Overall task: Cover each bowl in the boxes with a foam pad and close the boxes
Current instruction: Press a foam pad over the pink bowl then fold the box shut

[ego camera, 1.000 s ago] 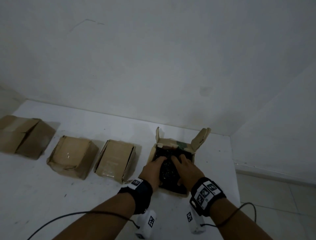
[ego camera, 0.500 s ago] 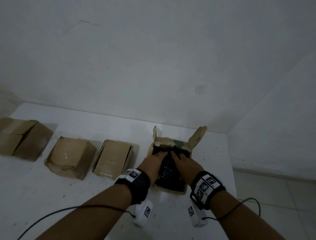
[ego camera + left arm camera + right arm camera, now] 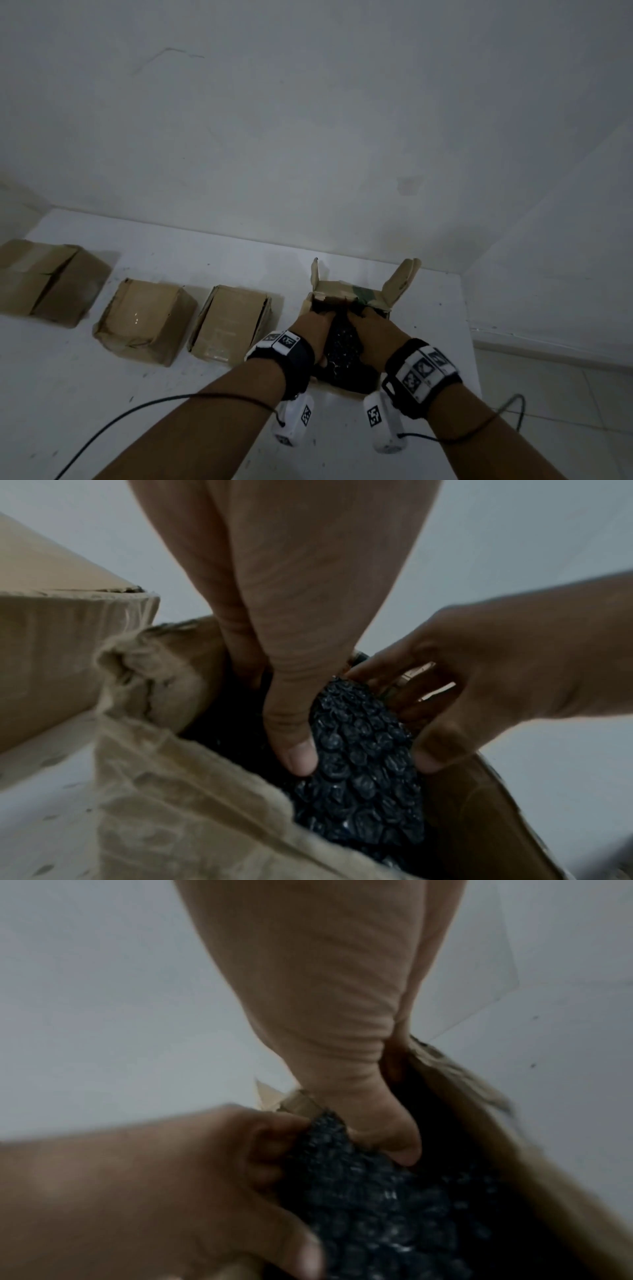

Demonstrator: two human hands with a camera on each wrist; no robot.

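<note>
An open cardboard box [image 3: 351,292] stands on the white table, its two side flaps upright. A black bubbly foam pad [image 3: 342,342] lies inside and hides any bowl beneath. My left hand [image 3: 317,329] presses the pad's left side, and my right hand [image 3: 375,334] presses its right side. In the left wrist view the left thumb [image 3: 294,750] lies on the foam pad [image 3: 356,764] and the fingers reach down along the box wall [image 3: 178,804]. The right hand [image 3: 462,696] has spread fingers at the pad's far end. The right wrist view shows the right thumb [image 3: 394,1145] on the foam pad [image 3: 394,1204].
Three closed cardboard boxes [image 3: 48,284], [image 3: 144,322], [image 3: 229,325] sit in a row to the left on the table [image 3: 171,260]. The table's right edge [image 3: 471,346] is close to the open box, with tiled floor beyond. Cables trail from both wrists.
Both hands have slid forward over the pad, and their fingertips now reach deeper at the far end of the box. The pad bulges between the thumbs.
</note>
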